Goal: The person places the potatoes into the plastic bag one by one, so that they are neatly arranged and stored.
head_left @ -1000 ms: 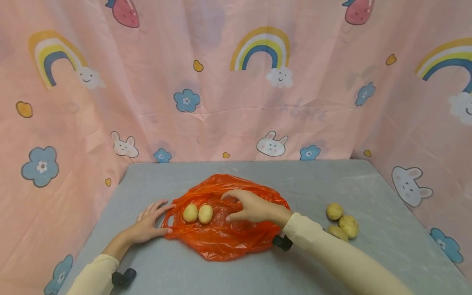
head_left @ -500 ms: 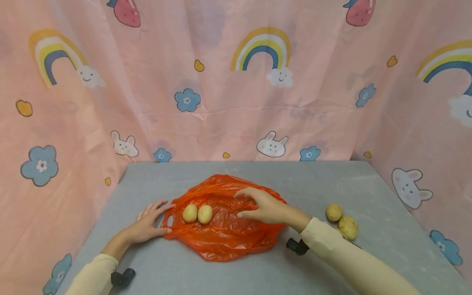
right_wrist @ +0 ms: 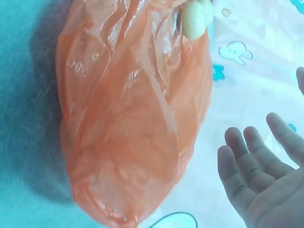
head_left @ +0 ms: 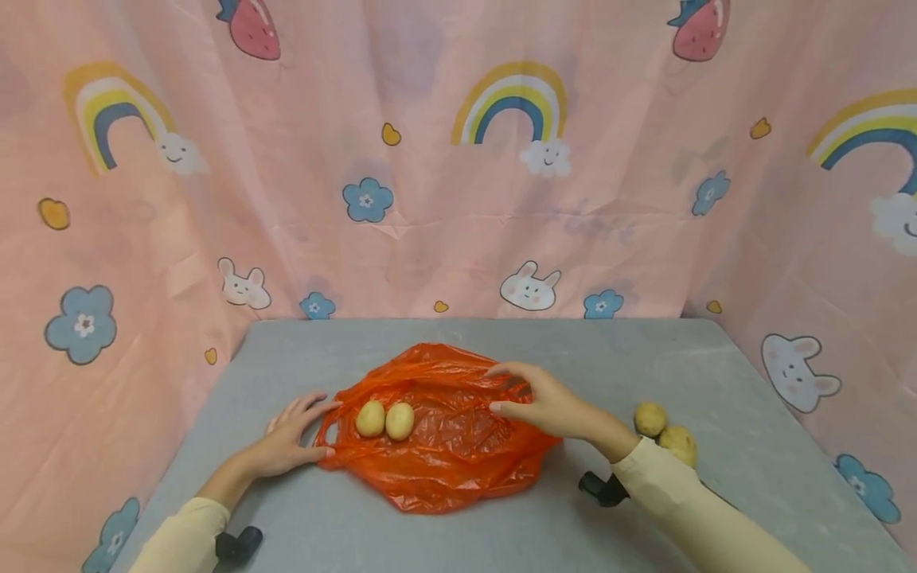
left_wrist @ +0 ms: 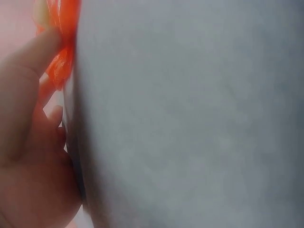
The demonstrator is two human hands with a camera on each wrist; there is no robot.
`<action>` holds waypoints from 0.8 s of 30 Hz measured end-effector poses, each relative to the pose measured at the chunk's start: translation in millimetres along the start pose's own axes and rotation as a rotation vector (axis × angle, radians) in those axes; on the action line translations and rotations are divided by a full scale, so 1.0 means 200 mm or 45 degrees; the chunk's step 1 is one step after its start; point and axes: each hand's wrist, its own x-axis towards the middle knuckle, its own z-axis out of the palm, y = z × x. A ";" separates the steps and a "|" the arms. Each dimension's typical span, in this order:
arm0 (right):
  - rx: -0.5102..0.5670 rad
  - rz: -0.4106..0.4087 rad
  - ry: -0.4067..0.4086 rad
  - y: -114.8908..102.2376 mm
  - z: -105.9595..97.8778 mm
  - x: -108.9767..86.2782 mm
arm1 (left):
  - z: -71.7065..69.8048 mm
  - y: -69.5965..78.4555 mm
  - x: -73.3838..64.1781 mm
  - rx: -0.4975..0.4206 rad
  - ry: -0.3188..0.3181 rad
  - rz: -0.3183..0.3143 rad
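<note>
A crumpled orange-red plastic bag (head_left: 437, 477) lies on the table, with two pale yellow potatoes (head_left: 371, 419) side by side at its left part, near the handle hole. My left hand (head_left: 286, 442) rests at the bag's left end, thumb and fingers spread and touching its edge. In the left wrist view the thumb (left_wrist: 38, 52) lies against the orange plastic (left_wrist: 61, 66). My right hand (head_left: 548, 404) is over the bag's right part, fingers spread and holding nothing. The right wrist view shows that hand (right_wrist: 270, 185) apart from the bag (right_wrist: 123, 123).
More potatoes (head_left: 650, 419) lie at the right of the grey table (head_left: 444, 545), partly covered by my right sleeve (head_left: 688, 501). A pink patterned curtain (head_left: 430, 247) surrounds the table's back and sides. A black wrist device (head_left: 239, 544) sits at my left wrist.
My right hand has drawn back to the right across the bag, away from the two potatoes. Its sleeve now covers more of the right-hand potatoes. The left hand stays in place.
</note>
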 end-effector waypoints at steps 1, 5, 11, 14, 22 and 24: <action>0.003 0.003 0.015 0.00 -0.01 -0.01 | 0.00 0.00 0.00 0.002 0.001 0.000; 0.034 0.019 0.052 0.02 -0.03 -0.04 | 0.00 0.00 0.00 0.000 0.007 0.004; 0.013 0.012 0.082 0.07 -0.07 -0.09 | 0.01 0.00 0.00 -0.007 0.011 0.015; 0.007 0.001 0.096 0.10 -0.08 -0.12 | 0.01 0.00 -0.01 -0.001 0.014 0.021; -0.003 0.016 0.128 0.18 -0.10 -0.17 | 0.01 0.00 -0.01 0.004 0.019 0.011; -0.006 0.028 0.137 0.20 -0.11 -0.19 | 0.01 -0.01 -0.01 0.001 0.019 0.011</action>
